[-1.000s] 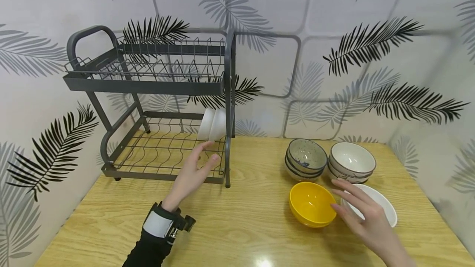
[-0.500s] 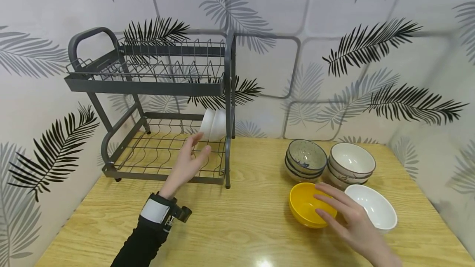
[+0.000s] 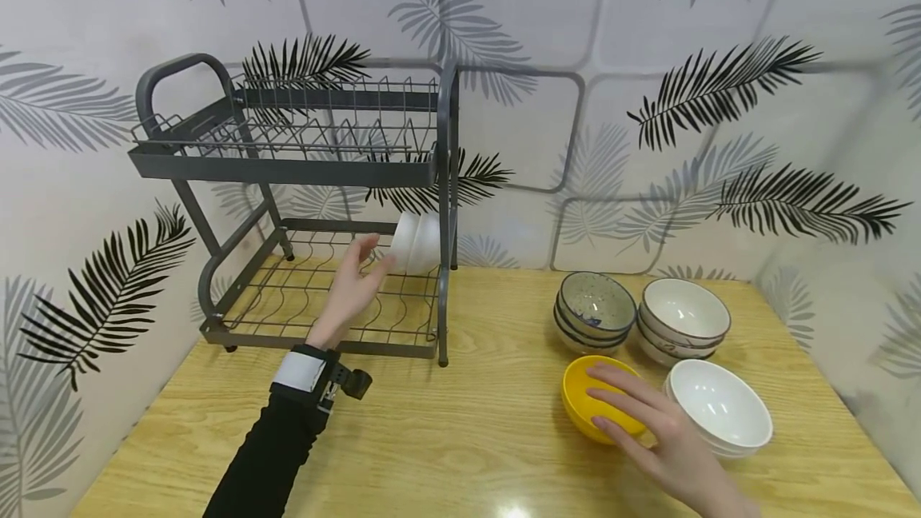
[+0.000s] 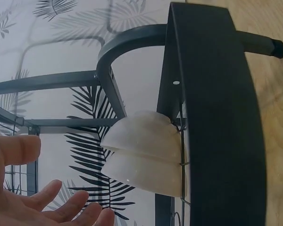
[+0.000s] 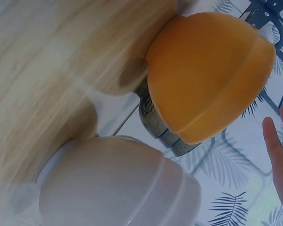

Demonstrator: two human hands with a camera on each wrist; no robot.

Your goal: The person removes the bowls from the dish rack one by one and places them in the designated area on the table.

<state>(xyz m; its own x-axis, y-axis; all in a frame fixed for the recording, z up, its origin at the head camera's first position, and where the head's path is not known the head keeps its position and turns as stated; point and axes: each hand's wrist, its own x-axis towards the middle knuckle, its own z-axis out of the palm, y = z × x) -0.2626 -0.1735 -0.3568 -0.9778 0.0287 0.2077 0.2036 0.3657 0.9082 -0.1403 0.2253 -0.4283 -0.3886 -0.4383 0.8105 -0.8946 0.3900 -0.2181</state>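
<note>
My left hand [image 3: 357, 278] reaches into the lower tier of a dark grey two-tier dish rack [image 3: 288, 170], fingers straight and apart, holding nothing. Its fingertips are just short of two white bowls [image 3: 417, 242] standing on edge at the tier's right end. The left wrist view shows those nested white bowls [image 4: 144, 160] against the rack post [image 4: 217, 117], with my open palm [image 4: 33, 207] below left. My right hand [image 3: 633, 414] lies flat over a yellow bowl [image 3: 584, 398], fingers straight across its rim. In the right wrist view the yellow bowl [image 5: 207, 75] is apart from my fingers [image 5: 278, 155].
On the wooden table [image 3: 460, 438], a white bowl stack [image 3: 719, 410] sits right of the yellow bowl. Behind stand a speckled bowl stack [image 3: 596, 310] and a brown-rimmed white stack [image 3: 683, 318]. The rack's upper tier holds nothing. Leaf-patterned walls close in behind and on both sides.
My left hand has moved up and deeper into the lower tier toward the white bowls. My right hand has slid left from the white bowl to over the yellow bowl.
</note>
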